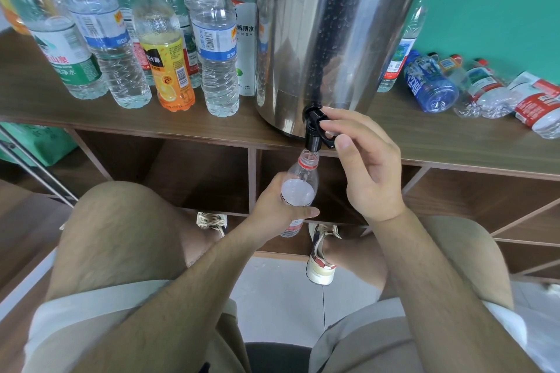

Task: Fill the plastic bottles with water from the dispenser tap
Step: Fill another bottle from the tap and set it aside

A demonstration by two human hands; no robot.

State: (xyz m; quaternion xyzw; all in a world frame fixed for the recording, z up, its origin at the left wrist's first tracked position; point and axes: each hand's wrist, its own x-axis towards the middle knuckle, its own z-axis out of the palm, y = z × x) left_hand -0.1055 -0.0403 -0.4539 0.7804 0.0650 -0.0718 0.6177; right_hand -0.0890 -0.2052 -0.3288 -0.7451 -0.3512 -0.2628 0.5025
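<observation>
Wooden shelf, steel dispenser standing on it. Capped bottles stand upright to its left, and empties lie on their sides to its right. Right hand pinches the tap lever, thumb and fingers curled. Left hand grips the bottle, its mouth right under the tap, water showing inside.
</observation>
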